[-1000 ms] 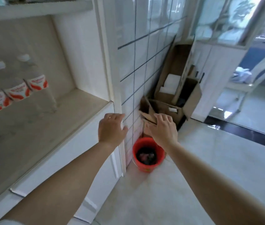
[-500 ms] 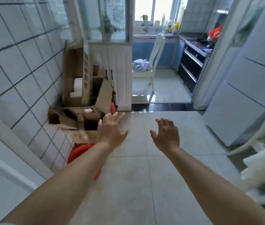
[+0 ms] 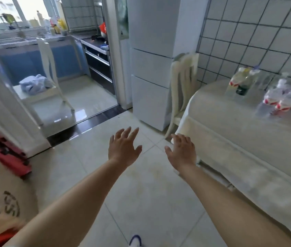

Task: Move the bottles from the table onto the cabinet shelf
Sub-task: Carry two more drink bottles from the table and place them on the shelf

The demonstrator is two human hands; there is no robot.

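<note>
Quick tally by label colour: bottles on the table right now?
Blur makes this approximate.
Red-labelled bottles, standing at the back: 1
Green-labelled bottles, standing: 1
Red-labelled bottles, near the right edge: 2
Total I can make out: 4; clear shapes behind them cannot be counted.

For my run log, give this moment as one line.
left hand: open, empty | right hand: open, empty | clear plastic red-labelled bottles: on white-clothed table

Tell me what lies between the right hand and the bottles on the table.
In the head view, only bare tablecloth separates the right hand from the bottles; nothing stands on that stretch.
</note>
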